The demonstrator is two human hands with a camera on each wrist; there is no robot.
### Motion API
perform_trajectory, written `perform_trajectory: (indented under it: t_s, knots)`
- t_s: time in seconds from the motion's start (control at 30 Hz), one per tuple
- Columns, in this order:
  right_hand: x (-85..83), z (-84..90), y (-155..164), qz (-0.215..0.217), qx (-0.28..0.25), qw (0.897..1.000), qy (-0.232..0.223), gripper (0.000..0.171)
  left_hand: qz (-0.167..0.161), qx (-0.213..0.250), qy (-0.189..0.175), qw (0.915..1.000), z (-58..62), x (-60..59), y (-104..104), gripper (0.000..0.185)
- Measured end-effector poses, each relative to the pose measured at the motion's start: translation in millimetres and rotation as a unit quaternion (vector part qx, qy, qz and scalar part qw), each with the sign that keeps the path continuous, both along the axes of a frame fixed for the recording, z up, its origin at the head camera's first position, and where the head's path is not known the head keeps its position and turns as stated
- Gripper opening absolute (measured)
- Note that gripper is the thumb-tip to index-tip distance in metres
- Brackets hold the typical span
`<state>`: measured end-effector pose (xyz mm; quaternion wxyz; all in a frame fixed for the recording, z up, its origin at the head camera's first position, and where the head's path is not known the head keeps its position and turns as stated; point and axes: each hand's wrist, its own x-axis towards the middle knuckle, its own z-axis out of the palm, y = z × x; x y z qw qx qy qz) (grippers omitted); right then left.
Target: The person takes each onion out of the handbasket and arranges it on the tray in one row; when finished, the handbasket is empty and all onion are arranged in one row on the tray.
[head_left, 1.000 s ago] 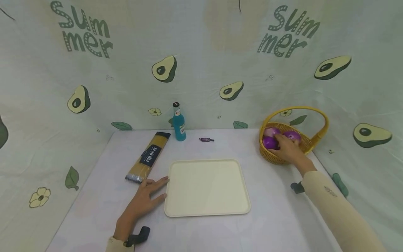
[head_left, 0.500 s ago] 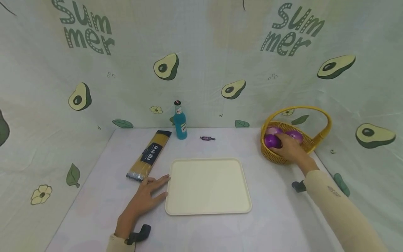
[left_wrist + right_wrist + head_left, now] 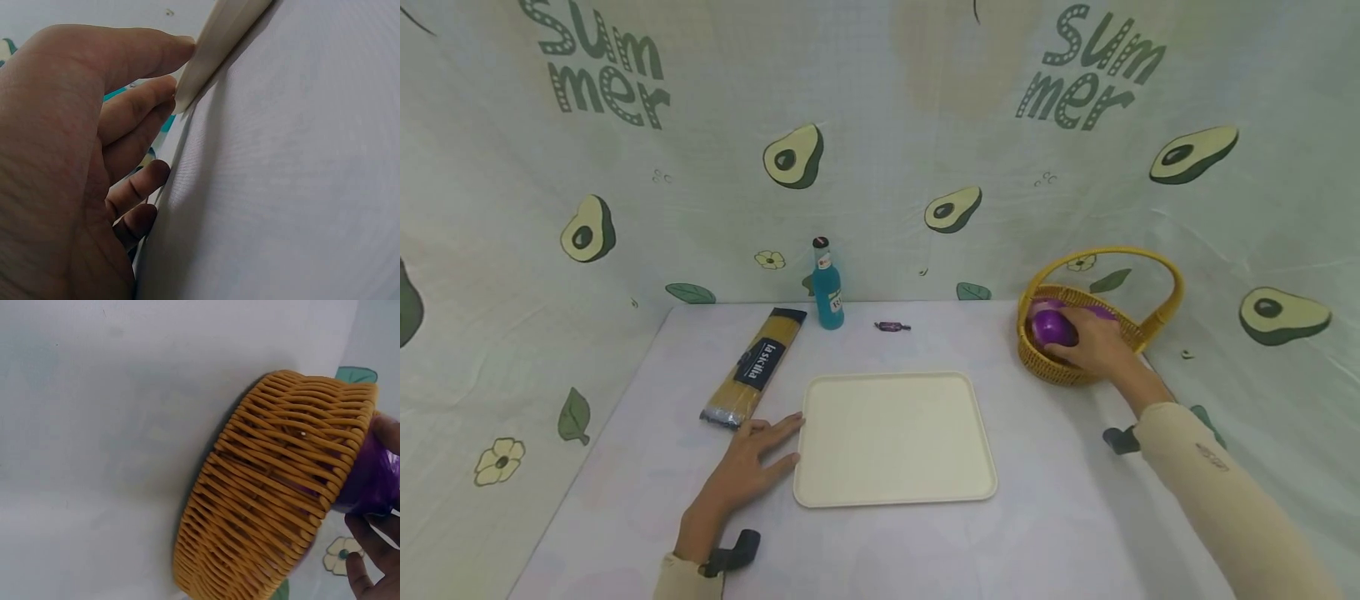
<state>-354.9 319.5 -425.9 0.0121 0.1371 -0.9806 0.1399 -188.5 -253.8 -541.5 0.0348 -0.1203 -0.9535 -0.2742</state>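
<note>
My right hand (image 3: 1097,343) reaches into a yellow wicker basket (image 3: 1060,371) at the back right and grips a purple onion (image 3: 1051,327), held at about rim height. The right wrist view shows the basket's woven wall (image 3: 281,487) with the purple onion (image 3: 369,481) at its rim under my fingers (image 3: 375,562). Another purple onion shows partly behind the hand. My left hand (image 3: 752,467) lies flat on the table, its fingers touching the left edge of a cream tray (image 3: 895,437). Up close, the left hand (image 3: 81,156) rests against the tray's rim (image 3: 219,37).
A spaghetti pack (image 3: 756,367) lies left of the tray, just beyond my left hand. A blue bottle (image 3: 827,287) stands at the back by the wall, with a small wrapped candy (image 3: 892,326) to its right. Avocado-print cloth walls close in three sides.
My right hand has taken hold of one purple onion and raised it a little within the basket. The left hand has stayed by the tray.
</note>
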Motion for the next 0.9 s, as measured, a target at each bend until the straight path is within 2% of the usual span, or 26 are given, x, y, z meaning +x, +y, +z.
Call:
perform_trajectory:
  t_s: [0.17, 0.37, 0.9]
  knots:
    - [7.9, 10.9, -4, -0.005, 0.017, 1.0, 0.013, 0.08, -0.001, 0.002, 0.008, 1.0, 0.7, 0.5, 1, 0.056]
    - [17.4, 20.2, -7, -0.004, 0.029, 0.999, 0.029, 0.079, 0.005, 0.0, -0.006, 1.0, 2.4, 1.0, 1, 0.057]
    - [32.3, 26.4, -22, -0.004, 0.026, 0.998, 0.05, 0.076, 0.008, 0.001, -0.01, 0.9999, 1.8, 1.3, 0, 0.057]
